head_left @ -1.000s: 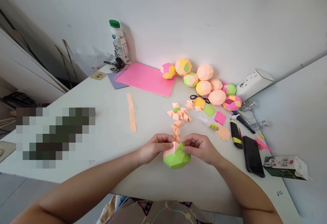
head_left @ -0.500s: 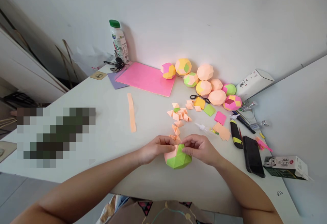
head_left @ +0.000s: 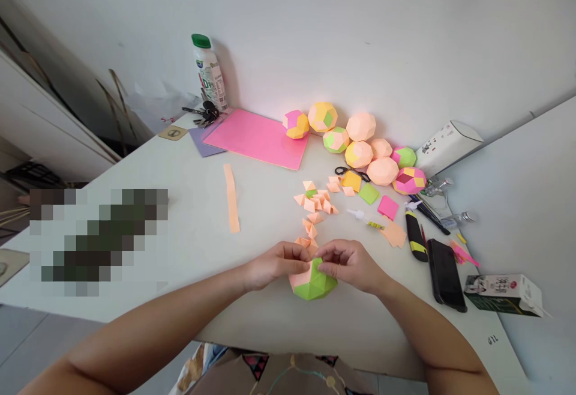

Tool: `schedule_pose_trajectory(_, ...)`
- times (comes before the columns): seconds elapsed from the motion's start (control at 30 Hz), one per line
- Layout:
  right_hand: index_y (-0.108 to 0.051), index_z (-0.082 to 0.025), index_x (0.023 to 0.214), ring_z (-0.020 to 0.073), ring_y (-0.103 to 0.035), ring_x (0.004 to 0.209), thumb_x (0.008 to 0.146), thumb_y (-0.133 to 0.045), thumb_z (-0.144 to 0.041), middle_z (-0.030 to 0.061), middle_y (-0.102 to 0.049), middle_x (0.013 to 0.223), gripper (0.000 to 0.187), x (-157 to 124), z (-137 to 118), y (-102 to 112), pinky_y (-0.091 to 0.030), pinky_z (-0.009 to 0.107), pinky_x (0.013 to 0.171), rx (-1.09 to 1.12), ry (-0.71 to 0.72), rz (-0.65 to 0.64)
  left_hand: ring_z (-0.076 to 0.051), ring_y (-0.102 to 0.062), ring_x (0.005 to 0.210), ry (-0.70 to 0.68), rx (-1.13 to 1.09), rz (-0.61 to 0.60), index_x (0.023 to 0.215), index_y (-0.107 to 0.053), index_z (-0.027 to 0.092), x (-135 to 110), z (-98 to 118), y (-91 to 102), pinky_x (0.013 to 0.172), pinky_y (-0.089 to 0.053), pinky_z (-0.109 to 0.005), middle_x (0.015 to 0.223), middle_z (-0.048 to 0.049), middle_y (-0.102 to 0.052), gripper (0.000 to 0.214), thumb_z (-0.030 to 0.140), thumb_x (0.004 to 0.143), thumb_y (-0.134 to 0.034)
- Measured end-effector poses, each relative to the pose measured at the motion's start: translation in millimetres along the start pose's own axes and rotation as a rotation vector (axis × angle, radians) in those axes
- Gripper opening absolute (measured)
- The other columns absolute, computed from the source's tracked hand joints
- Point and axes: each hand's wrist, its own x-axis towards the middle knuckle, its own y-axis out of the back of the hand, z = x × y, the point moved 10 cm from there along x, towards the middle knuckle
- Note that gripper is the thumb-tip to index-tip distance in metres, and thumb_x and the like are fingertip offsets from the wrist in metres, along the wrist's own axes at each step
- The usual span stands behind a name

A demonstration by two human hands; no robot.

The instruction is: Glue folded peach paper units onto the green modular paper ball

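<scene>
A faceted folded-paper ball (head_left: 317,282), mostly green with a peach side, is held between both hands near the front of the table. My left hand (head_left: 285,262) pinches its upper left edge, thumb on the peach facets. My right hand (head_left: 348,263) grips the upper right, its thumb on the green paper. The fingertips hide the ball's top. Just beyond lie several small folded peach paper pieces (head_left: 310,227), with more of them in a pile (head_left: 317,200) farther back. To the right of these is a slim white-tipped glue tube (head_left: 360,215).
Several finished paper balls (head_left: 382,171) cluster by the wall. Near them lie scissors (head_left: 339,171) and square paper stacks (head_left: 369,193). A peach strip (head_left: 231,197), pink sheet (head_left: 256,140) and bottle (head_left: 209,74) are left; a cutter (head_left: 416,236), phone (head_left: 445,275) and carton (head_left: 504,295) right.
The hands and the ball have shifted very slightly, with the grip kept. The glue tube and the peach paper stack beside it look a little displaced to the right.
</scene>
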Motion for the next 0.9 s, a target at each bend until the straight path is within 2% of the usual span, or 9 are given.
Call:
schedule_pose_trajectory(0.27, -0.066, -0.018, 0.089, 0.0108, -0.054, 0.063, 0.074, -0.069, -0.029, 0.0002, -0.060, 0.071, 0.019, -2, -9, -2, -0.046, 0.024, 0.058, -0.089, 0.051, 0.013, -0.012, -0.053, 0.064, -0.036, -0.014, -0.014, 0.073, -0.064, 0.013, 2, -4, -1.0, 0.062, -0.040, -0.025, 0.069, -0.0007, -0.060, 0.024, 0.035, 0.069, -0.071)
schedule_pose_trajectory(0.4, -0.065, -0.020, 0.095, 0.0143, -0.059, 0.070, 0.081, -0.061, -0.032, 0.0030, -0.065, 0.078, 0.019, -4, -19, -3, -0.049, 0.028, 0.063, -0.220, 0.132, -0.002, -0.011, -0.052, 0.062, -0.034, -0.020, -0.017, 0.068, -0.060, 0.014, 1, -3, -2.1, 0.060, -0.039, -0.024, 0.067, 0.0007, -0.058, 0.025, 0.035, 0.066, -0.074)
schedule_pose_trajectory(0.47, -0.064, -0.021, 0.096, 0.0173, -0.061, 0.077, 0.086, -0.055, -0.033, 0.0050, -0.066, 0.084, 0.018, -5, -34, 9, -0.050, 0.031, 0.070, -0.405, 0.248, 0.076, -0.010, -0.050, 0.059, -0.027, -0.022, -0.022, 0.065, -0.058, 0.014, 1, -1, -3.1, 0.058, -0.037, -0.023, 0.064, 0.0013, -0.056, 0.027, 0.036, 0.066, -0.074)
schedule_pose_trajectory(0.57, -0.062, -0.020, 0.101, 0.0248, -0.057, 0.098, 0.088, -0.049, -0.030, 0.0107, -0.064, 0.100, 0.021, -11, -57, 37, -0.045, 0.040, 0.086, -0.893, 0.385, 0.310, -0.010, -0.048, 0.058, -0.003, -0.016, -0.020, 0.062, -0.057, 0.014, 0, -1, -3.9, 0.056, -0.035, -0.023, 0.062, 0.0017, -0.054, 0.028, 0.036, 0.065, -0.074)
schedule_pose_trajectory(0.63, -0.057, -0.016, 0.112, 0.0317, -0.049, 0.112, 0.085, -0.052, -0.028, 0.0167, -0.057, 0.116, 0.030, -9, -53, 56, -0.041, 0.046, 0.091, -1.233, 0.269, 0.357, -0.010, -0.047, 0.058, 0.013, -0.014, -0.017, 0.061, -0.057, 0.014, 1, -2, -3.9, 0.056, -0.035, -0.023, 0.062, 0.0019, -0.054, 0.027, 0.035, 0.064, -0.074)
schedule_pose_trajectory(0.73, -0.047, -0.012, 0.125, 0.0350, -0.045, 0.117, 0.077, -0.062, -0.027, 0.0199, -0.050, 0.124, 0.052, -4, -27, 80, -0.042, 0.045, 0.088, -1.503, -0.032, 0.223, -0.010, -0.046, 0.058, 0.021, -0.022, -0.025, 0.059, -0.057, 0.014, 2, -4, -4.1, 0.056, -0.034, -0.023, 0.062, 0.0021, -0.053, 0.026, 0.033, 0.063, -0.074)
schedule_pose_trajectory(0.8, -0.045, -0.013, 0.125, 0.0332, -0.048, 0.114, 0.075, -0.062, -0.020, 0.0180, -0.053, 0.121, 0.053, -4, -15, 91, -0.043, 0.041, 0.084, -1.594, -0.164, 0.171, -0.010, -0.046, 0.058, 0.024, -0.027, -0.034, 0.059, -0.057, 0.014, 2, -5, -4.0, 0.056, -0.034, -0.023, 0.062, 0.0019, -0.053, 0.025, 0.032, 0.063, -0.074)
schedule_pose_trajectory(0.9, -0.049, -0.013, 0.116, 0.0312, -0.054, 0.104, 0.073, -0.054, -0.005, 0.0163, -0.058, 0.110, 0.043, -1, -9, 102, -0.042, 0.037, 0.077, -1.665, -0.245, 0.203, -0.010, -0.047, 0.059, 0.029, -0.037, -0.037, 0.060, -0.057, 0.014, 2, -7, -2.8, 0.057, -0.035, -0.024, 0.063, 0.0015, -0.054, 0.023, 0.030, 0.064, -0.074)
